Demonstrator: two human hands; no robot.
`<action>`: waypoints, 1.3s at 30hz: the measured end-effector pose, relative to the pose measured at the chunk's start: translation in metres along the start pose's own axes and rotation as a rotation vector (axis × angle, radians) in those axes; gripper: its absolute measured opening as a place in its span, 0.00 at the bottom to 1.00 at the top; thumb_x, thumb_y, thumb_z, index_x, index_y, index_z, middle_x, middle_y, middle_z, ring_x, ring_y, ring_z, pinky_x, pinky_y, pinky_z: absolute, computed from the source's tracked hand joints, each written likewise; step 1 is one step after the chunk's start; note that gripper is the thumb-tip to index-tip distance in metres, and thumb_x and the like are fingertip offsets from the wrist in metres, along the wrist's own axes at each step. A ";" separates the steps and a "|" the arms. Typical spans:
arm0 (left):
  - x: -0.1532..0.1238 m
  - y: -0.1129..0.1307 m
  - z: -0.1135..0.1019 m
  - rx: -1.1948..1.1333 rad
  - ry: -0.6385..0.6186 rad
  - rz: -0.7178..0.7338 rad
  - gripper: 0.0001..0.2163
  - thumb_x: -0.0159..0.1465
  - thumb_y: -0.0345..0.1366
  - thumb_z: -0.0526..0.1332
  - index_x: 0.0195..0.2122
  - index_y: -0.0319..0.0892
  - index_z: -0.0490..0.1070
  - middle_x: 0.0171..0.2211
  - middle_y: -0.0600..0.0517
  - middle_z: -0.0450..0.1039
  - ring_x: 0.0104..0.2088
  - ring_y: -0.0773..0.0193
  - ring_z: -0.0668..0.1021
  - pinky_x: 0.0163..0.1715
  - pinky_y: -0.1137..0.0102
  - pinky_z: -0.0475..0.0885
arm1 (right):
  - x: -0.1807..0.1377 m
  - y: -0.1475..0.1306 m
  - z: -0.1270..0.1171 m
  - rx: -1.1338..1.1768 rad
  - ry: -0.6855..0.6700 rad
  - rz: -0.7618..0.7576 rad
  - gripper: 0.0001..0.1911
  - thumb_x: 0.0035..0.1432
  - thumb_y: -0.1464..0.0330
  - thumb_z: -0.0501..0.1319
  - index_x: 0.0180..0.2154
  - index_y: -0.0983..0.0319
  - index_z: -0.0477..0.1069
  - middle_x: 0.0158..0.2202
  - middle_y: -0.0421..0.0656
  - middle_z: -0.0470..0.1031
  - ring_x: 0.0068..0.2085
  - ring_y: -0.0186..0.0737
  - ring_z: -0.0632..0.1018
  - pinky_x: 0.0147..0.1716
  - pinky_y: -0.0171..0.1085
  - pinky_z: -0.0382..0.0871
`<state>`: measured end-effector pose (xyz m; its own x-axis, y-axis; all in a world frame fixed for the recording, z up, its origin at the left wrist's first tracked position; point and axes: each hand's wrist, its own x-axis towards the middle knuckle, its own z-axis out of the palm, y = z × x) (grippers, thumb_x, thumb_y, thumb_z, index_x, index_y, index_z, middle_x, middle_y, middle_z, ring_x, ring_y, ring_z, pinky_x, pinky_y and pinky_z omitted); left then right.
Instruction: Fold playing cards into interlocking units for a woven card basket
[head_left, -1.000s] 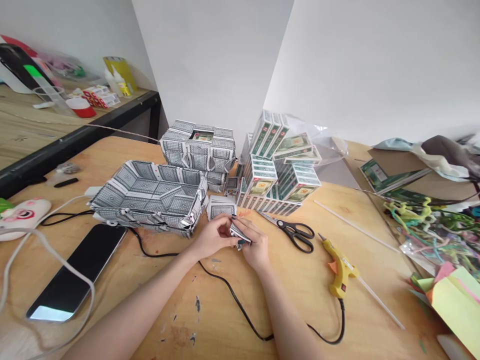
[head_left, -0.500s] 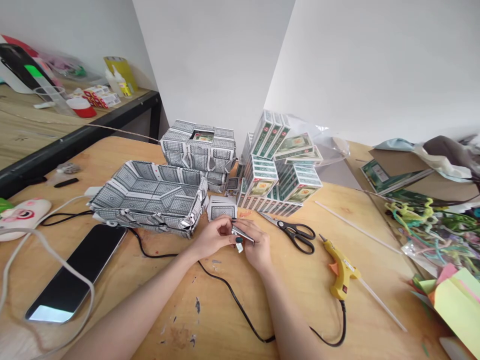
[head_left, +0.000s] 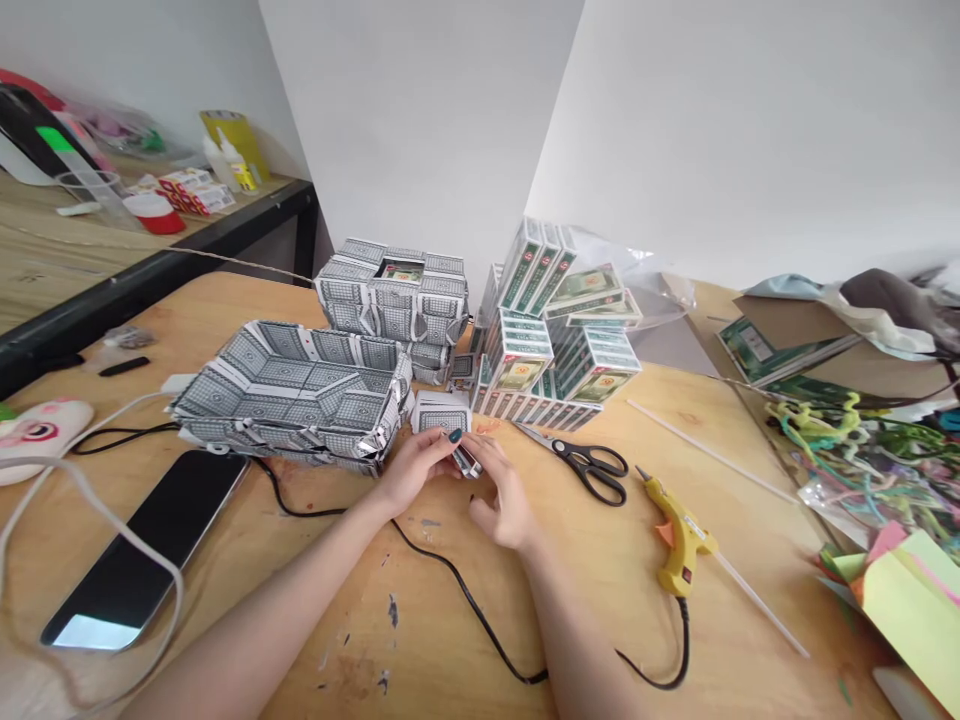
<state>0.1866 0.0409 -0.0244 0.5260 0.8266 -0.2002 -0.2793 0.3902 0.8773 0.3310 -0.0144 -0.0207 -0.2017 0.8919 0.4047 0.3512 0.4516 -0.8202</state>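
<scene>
My left hand (head_left: 415, 466) pinches a small folded playing card piece (head_left: 466, 461) between thumb and fingers. My right hand (head_left: 504, 498) is beside it, fingers curled and touching the same piece from the right. Both hands hover just above the wooden table, right in front of a small stack of playing cards (head_left: 439, 412). To the left lies a tray woven from folded cards (head_left: 289, 392). Behind it stands a box built of folded cards (head_left: 394, 296).
A pile of green card packs (head_left: 559, 340) stands behind the hands. Scissors (head_left: 586, 462) and a yellow glue gun (head_left: 679, 536) lie to the right, its black cable (head_left: 465, 590) running under my arms. A phone (head_left: 142, 550) lies at left. Craft clutter fills the right edge.
Both hands have moved slightly up and toward the card stack with the folded piece. My right hand's fingers have loosened and dropped a little below it.
</scene>
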 end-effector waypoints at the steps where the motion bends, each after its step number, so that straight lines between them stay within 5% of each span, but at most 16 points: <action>1: 0.001 -0.002 -0.001 -0.022 0.023 0.000 0.13 0.53 0.42 0.62 0.26 0.37 0.65 0.23 0.54 0.68 0.25 0.69 0.71 0.28 0.72 0.69 | 0.000 0.000 0.000 0.005 -0.012 0.005 0.35 0.41 0.76 0.56 0.55 0.62 0.59 0.54 0.48 0.64 0.54 0.49 0.64 0.54 0.50 0.56; 11: 0.005 -0.008 0.000 0.148 0.112 0.040 0.19 0.55 0.53 0.54 0.24 0.39 0.62 0.19 0.55 0.67 0.19 0.66 0.71 0.19 0.71 0.68 | 0.001 0.010 0.006 0.321 0.111 0.261 0.15 0.50 0.60 0.63 0.39 0.61 0.73 0.40 0.46 0.74 0.43 0.46 0.72 0.46 0.45 0.65; 15: 0.000 -0.007 -0.002 0.317 0.180 0.111 0.17 0.61 0.50 0.46 0.26 0.41 0.58 0.19 0.55 0.63 0.16 0.69 0.68 0.13 0.74 0.62 | 0.002 0.008 0.003 0.545 0.181 0.383 0.17 0.50 0.60 0.62 0.41 0.61 0.71 0.41 0.45 0.74 0.44 0.46 0.73 0.45 0.44 0.66; 18: -0.006 -0.004 -0.002 0.627 0.267 0.354 0.07 0.58 0.38 0.53 0.34 0.41 0.60 0.28 0.54 0.64 0.26 0.68 0.71 0.23 0.74 0.68 | 0.003 0.009 0.000 0.635 0.237 0.435 0.21 0.49 0.58 0.62 0.45 0.60 0.69 0.47 0.46 0.71 0.48 0.48 0.71 0.44 0.45 0.68; 20: -0.009 -0.001 0.000 0.834 0.261 0.536 0.15 0.54 0.32 0.57 0.43 0.41 0.60 0.40 0.48 0.64 0.41 0.61 0.71 0.37 0.68 0.70 | 0.002 0.010 -0.001 0.699 0.232 0.458 0.22 0.49 0.58 0.62 0.45 0.60 0.69 0.47 0.47 0.71 0.47 0.49 0.71 0.43 0.46 0.69; 23: -0.011 0.003 0.005 1.047 0.157 0.703 0.26 0.54 0.29 0.58 0.55 0.43 0.54 0.54 0.43 0.55 0.55 0.53 0.61 0.53 0.57 0.61 | 0.001 0.011 -0.002 0.738 0.176 0.481 0.20 0.48 0.59 0.63 0.43 0.62 0.70 0.43 0.47 0.73 0.44 0.48 0.73 0.45 0.47 0.67; 28: -0.008 -0.001 0.002 1.164 -0.044 0.685 0.27 0.59 0.28 0.54 0.59 0.48 0.49 0.60 0.48 0.51 0.60 0.56 0.56 0.58 0.57 0.56 | 0.001 0.008 -0.005 0.691 0.087 0.458 0.20 0.48 0.59 0.64 0.41 0.62 0.71 0.39 0.45 0.74 0.43 0.46 0.74 0.46 0.45 0.66; 39: -0.006 -0.011 -0.003 1.144 0.105 0.599 0.26 0.56 0.25 0.57 0.56 0.50 0.58 0.55 0.52 0.62 0.54 0.59 0.66 0.55 0.61 0.62 | -0.001 0.019 0.000 0.786 0.089 0.543 0.20 0.52 0.54 0.58 0.40 0.62 0.73 0.38 0.45 0.74 0.41 0.43 0.74 0.41 0.42 0.69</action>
<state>0.1844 0.0332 -0.0337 0.4792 0.7990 0.3633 0.4210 -0.5724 0.7036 0.3373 -0.0065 -0.0365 -0.1107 0.9880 -0.1080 -0.3437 -0.1400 -0.9286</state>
